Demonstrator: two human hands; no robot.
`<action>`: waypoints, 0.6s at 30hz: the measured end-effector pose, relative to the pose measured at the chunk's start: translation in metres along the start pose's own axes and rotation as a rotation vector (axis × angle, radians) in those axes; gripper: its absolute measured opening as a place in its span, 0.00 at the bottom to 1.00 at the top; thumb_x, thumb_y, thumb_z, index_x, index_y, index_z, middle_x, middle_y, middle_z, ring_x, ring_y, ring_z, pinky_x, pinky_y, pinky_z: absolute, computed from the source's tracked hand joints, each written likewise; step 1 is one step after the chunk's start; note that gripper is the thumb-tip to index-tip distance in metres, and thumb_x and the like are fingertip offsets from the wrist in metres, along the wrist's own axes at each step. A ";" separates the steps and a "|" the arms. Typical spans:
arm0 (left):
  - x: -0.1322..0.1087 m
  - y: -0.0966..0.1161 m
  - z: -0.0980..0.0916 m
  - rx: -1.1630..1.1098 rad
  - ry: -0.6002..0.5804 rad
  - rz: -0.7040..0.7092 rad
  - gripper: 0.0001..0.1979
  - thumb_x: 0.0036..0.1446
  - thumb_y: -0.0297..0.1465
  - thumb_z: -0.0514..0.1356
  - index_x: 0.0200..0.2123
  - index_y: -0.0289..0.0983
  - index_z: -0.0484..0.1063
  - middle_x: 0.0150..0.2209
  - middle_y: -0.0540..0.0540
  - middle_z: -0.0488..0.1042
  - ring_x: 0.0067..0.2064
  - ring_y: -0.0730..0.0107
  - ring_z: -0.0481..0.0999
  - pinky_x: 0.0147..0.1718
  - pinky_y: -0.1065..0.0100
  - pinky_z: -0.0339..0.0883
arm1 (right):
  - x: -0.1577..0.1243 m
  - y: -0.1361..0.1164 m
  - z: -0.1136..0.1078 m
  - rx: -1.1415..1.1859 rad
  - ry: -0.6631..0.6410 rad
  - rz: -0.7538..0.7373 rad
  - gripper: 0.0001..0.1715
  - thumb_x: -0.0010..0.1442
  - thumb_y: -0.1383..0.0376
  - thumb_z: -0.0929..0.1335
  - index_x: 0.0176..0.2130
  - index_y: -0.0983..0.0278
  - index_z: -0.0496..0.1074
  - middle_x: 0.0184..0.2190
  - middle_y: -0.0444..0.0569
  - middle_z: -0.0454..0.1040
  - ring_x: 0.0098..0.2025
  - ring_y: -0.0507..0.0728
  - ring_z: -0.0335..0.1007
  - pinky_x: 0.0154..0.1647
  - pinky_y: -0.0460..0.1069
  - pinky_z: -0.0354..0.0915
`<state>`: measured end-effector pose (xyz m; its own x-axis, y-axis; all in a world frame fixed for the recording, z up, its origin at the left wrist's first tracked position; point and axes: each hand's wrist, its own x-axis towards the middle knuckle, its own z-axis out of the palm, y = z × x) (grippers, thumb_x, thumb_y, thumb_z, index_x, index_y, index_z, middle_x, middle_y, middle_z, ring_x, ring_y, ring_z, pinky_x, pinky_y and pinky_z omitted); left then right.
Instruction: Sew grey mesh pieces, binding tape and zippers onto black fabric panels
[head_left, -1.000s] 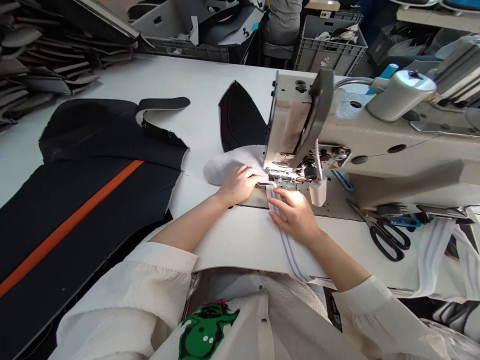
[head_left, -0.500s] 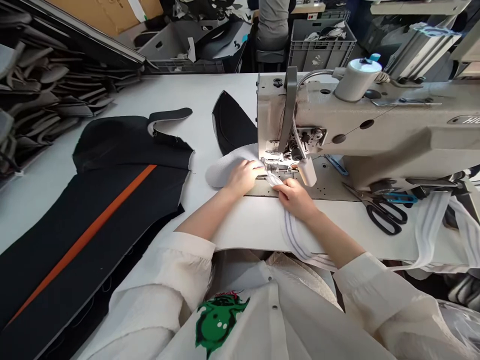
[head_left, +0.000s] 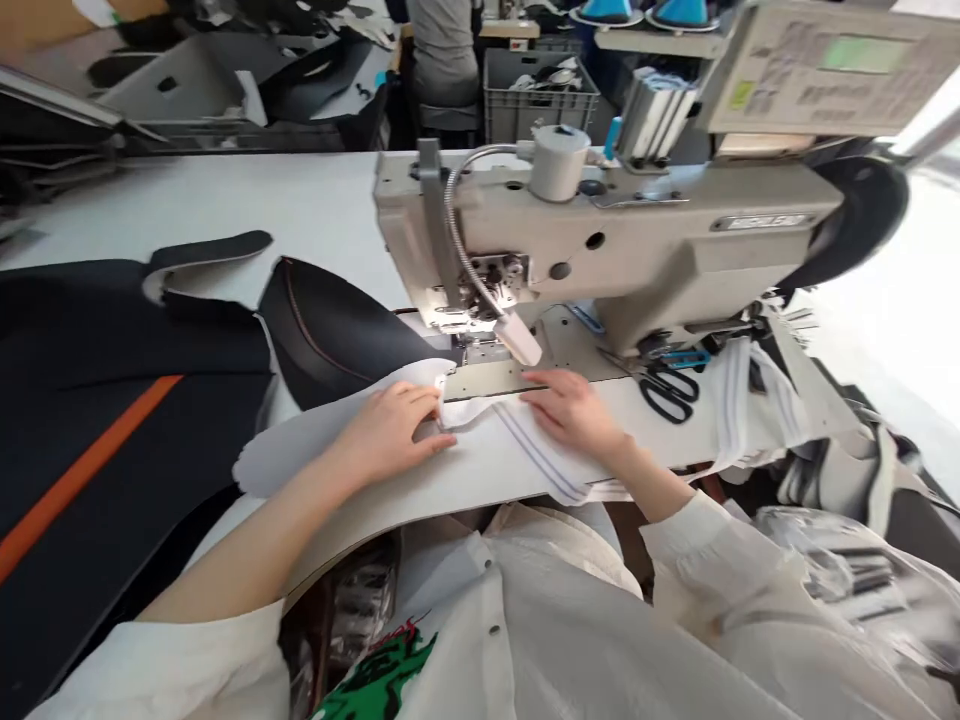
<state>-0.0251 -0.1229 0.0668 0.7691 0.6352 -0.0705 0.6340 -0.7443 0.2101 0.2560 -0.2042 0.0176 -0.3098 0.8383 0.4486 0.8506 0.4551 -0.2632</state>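
My left hand (head_left: 390,428) lies over the light grey fabric piece (head_left: 285,455) at the table's front edge, its fingertips at the piece's right end and its thumb held apart. A white tape with blue-grey stripes (head_left: 536,450) runs from that end toward the right. Over this tape is my right hand (head_left: 574,412), fingers stretched out and gripping nothing. A black panel with a brown stitched seam (head_left: 337,325) lies against the grey piece, its right tip near the presser foot of the sewing machine (head_left: 480,345). Whether the panel and grey piece are joined is hidden.
Black scissors (head_left: 670,392) and a blue-handled tool (head_left: 686,358) lie right of the machine bed. More striped tape (head_left: 735,400) hangs over the table's right side. A large black piece with an orange stripe (head_left: 90,450) covers the left. A person (head_left: 446,60) sits beyond.
The grey piece and tape have come away from the needle area toward me and left. My right hand has let go of the tape and spread its fingers. The view has turned right.
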 end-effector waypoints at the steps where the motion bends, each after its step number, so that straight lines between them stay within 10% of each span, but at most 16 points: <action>1: 0.006 0.001 0.004 0.031 0.034 -0.013 0.17 0.52 0.46 0.61 0.37 0.39 0.72 0.49 0.43 0.73 0.48 0.50 0.69 0.43 0.54 0.66 | -0.020 0.013 -0.015 -0.046 0.047 0.077 0.15 0.63 0.69 0.61 0.44 0.60 0.75 0.50 0.52 0.71 0.50 0.59 0.66 0.52 0.56 0.63; 5: 0.013 0.007 0.023 0.078 0.175 -0.046 0.18 0.50 0.44 0.62 0.40 0.38 0.72 0.46 0.40 0.72 0.45 0.49 0.69 0.42 0.52 0.65 | -0.095 0.058 -0.066 -0.198 0.131 0.449 0.20 0.62 0.68 0.59 0.49 0.61 0.73 0.49 0.56 0.71 0.52 0.63 0.66 0.53 0.60 0.64; 9: 0.014 0.015 0.028 0.081 0.206 -0.093 0.16 0.51 0.43 0.62 0.36 0.37 0.72 0.43 0.40 0.71 0.44 0.52 0.68 0.40 0.54 0.65 | -0.118 0.073 -0.088 -0.180 -0.144 0.573 0.24 0.63 0.60 0.61 0.56 0.60 0.67 0.43 0.55 0.72 0.44 0.63 0.71 0.44 0.58 0.68; 18: 0.013 -0.001 0.038 -0.386 0.270 -0.073 0.04 0.55 0.26 0.56 0.29 0.36 0.71 0.37 0.46 0.71 0.44 0.64 0.71 0.44 0.62 0.67 | -0.056 0.020 -0.056 0.023 -0.408 0.147 0.31 0.64 0.63 0.60 0.65 0.53 0.53 0.50 0.49 0.72 0.46 0.58 0.72 0.41 0.49 0.70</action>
<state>-0.0126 -0.1219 0.0289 0.6428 0.7520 0.1463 0.5699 -0.5970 0.5647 0.3146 -0.2590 0.0347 -0.3324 0.9426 0.0321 0.8900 0.3247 -0.3201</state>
